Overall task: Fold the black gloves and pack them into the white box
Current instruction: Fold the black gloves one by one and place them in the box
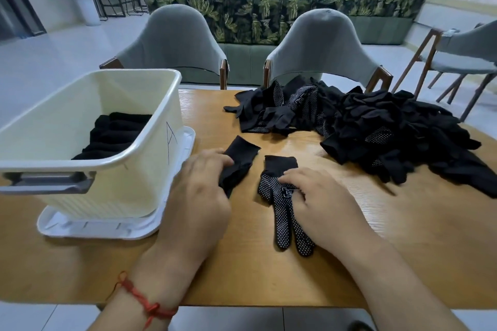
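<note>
We grip plain glove (240,162) in left hand (199,183); right hand (317,196) lies flat, pinning dotted glove (282,213) for pairing. Box (172,105) sits just left of left hand for a short drop, pile (376,129) beyond right hand

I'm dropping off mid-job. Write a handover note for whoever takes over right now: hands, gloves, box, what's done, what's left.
Left hand: fingers lie over a plain black glove next to the box; whether it grips is hidden.
Right hand: fingers press on a dotted glove lying flat on the table.
White box: on the left, with several folded gloves already inside.
Left to do: fold these two and pack them, then work through the pile of loose gloves at the far right.
</note>
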Tool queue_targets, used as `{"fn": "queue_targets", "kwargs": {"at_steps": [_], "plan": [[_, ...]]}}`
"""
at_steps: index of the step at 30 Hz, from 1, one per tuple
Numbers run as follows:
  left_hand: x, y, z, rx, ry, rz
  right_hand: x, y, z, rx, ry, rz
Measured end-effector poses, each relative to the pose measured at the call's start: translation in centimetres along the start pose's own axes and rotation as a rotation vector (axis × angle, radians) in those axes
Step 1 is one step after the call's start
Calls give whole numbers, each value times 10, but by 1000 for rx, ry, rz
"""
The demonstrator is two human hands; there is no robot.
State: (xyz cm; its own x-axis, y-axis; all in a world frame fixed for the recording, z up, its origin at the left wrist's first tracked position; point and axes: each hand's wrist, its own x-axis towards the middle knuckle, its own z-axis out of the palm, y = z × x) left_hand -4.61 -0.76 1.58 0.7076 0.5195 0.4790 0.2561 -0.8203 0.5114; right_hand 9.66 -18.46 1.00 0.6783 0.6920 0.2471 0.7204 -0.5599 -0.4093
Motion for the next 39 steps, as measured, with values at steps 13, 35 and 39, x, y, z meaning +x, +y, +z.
{"fn": "queue_targets", "kwargs": {"at_steps": [13, 35, 39], "plan": [[-8, 18, 38, -92, -137, -5, 3, 10, 2, 25, -21, -55], [-12, 17, 26, 9, -191, 213, -5, 46, -35, -23, 69, 5], [-16, 26, 18, -14, -266, 299, -6, 45, -32, -29, 10, 8]]}}
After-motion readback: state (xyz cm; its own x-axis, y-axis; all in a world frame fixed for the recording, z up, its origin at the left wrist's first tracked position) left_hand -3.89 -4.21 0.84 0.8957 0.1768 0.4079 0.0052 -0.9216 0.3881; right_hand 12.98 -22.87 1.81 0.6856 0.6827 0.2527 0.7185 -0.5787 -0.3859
